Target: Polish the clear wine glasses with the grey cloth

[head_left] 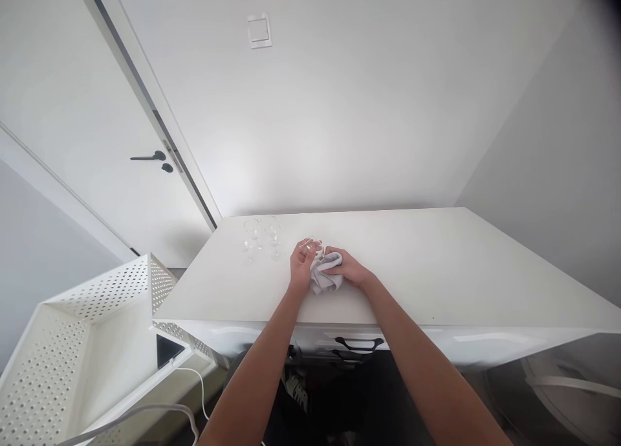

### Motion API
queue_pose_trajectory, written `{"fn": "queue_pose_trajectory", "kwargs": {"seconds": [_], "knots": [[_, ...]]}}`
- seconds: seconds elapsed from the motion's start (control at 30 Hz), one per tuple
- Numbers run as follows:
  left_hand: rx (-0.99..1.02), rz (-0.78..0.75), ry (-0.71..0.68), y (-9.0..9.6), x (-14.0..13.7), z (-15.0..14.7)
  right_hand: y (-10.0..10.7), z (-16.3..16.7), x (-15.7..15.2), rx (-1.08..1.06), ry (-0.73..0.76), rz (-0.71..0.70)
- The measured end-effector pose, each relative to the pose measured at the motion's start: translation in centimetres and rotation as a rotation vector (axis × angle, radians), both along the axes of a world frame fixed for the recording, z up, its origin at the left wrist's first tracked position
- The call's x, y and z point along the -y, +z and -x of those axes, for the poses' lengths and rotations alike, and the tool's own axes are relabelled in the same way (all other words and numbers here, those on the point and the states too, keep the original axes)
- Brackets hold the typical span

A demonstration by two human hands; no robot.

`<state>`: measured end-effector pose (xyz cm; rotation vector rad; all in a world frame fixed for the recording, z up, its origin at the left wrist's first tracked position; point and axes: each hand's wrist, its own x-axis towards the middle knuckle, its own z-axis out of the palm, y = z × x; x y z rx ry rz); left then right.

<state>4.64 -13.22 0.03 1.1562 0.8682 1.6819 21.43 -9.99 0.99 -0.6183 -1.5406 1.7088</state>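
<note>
Above the white countertop (402, 265), my left hand (301, 260) is closed around a small clear stemmed glass (310, 244), whose lower part is hidden by fingers and fabric. My right hand (350, 267) grips a crumpled pale grey cloth (328, 279) and presses it close against the glass. Both hands meet near the middle of the counter. To the left of them, several more clear stemmed glasses (255, 229) stand grouped toward the back edge; their outlines are faint against the white surface.
A white perforated shelf unit (111, 349) with a dark device (167, 350) and a white cable stands left of the counter. Black handles (359, 344) stick out from the front drawers. Behind are a wall with a light switch (259, 30) and a door with a black lever (148, 156).
</note>
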Motion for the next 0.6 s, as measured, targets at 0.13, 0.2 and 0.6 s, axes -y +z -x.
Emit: {"fn": "queue_pose_trajectory", "kwargs": {"seconds": [0.13, 0.2, 0.6], "knots": [[-0.095, -0.014, 0.090, 0.12, 0.32, -0.11, -0.14, 0.15, -0.37, -0.033, -0.096, 0.098], [-0.126, -0.037, 0.081, 0.23, 0.51, -0.13, -0.15, 0.13, -0.30, -0.084, -0.119, 0.224], [-0.088, -0.047, 0.090, 0.34, 0.45, -0.10, -0.12, 0.10, -0.69, -0.093, -0.211, 0.096]]}}
